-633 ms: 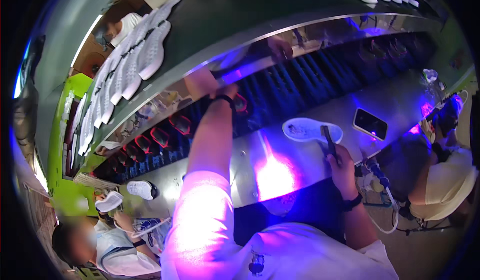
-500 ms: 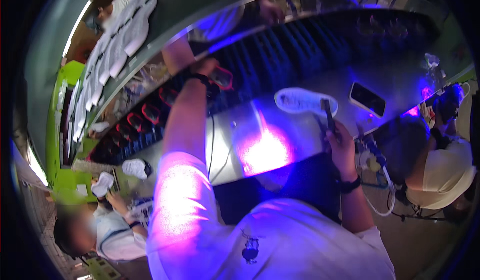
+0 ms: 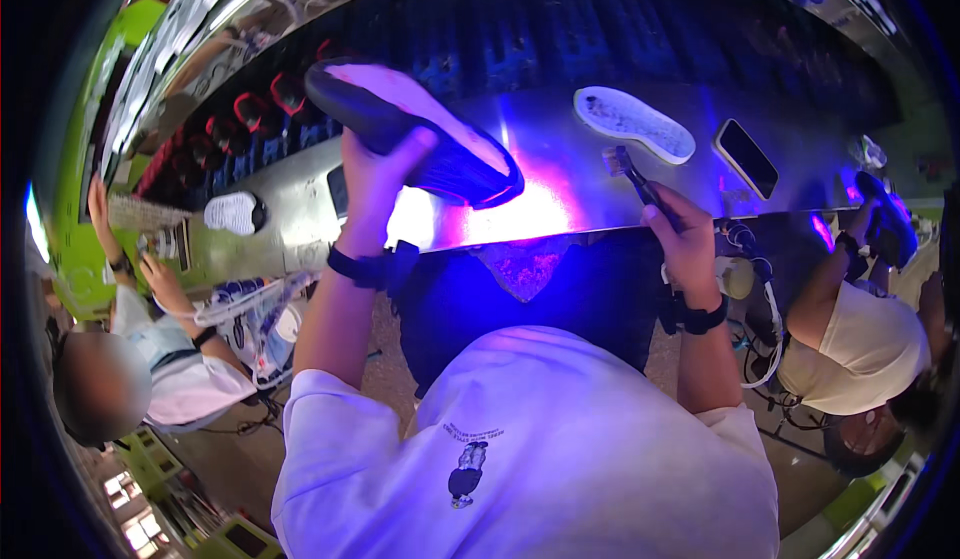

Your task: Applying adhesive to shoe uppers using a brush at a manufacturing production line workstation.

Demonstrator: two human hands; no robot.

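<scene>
- Left hand (image 3: 380,179): fingers closed round a dark shoe (image 3: 425,137), tilted, pale underside up, above the metal bench (image 3: 548,119).
- Right hand (image 3: 683,237): fingers narrow, gripping a brush (image 3: 638,181), bristles pointing away from the body.
- White sole (image 3: 635,124) lies near the brush head; phone (image 3: 748,157) to its right.

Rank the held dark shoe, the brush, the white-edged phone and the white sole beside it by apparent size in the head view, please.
1. Dark shoe
2. White sole
3. Phone and brush, too alike to rank: the right hand partly covers the brush.
</scene>
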